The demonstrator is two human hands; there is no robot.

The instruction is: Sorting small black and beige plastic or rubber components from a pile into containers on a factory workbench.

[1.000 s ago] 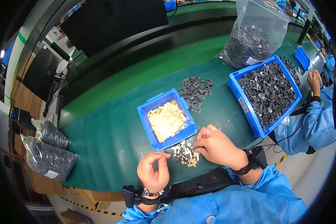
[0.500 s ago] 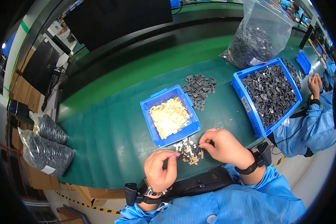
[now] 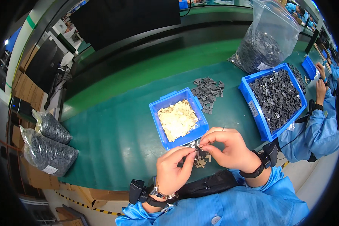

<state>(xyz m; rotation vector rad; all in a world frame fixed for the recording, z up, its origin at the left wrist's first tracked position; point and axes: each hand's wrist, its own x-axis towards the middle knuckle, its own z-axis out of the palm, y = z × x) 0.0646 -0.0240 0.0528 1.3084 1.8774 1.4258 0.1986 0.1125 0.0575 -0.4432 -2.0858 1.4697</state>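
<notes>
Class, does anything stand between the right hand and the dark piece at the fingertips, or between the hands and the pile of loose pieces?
Nothing visible does. The right hand and left hand meet at the dark piece; the pile shows beneath, partly hidden by the hands themselves.

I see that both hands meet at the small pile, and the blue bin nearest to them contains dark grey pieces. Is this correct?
The colour is wrong: the head view shows pale cream pieces in the nearest blue bin. The left hand and right hand do meet at the small pile.
</notes>
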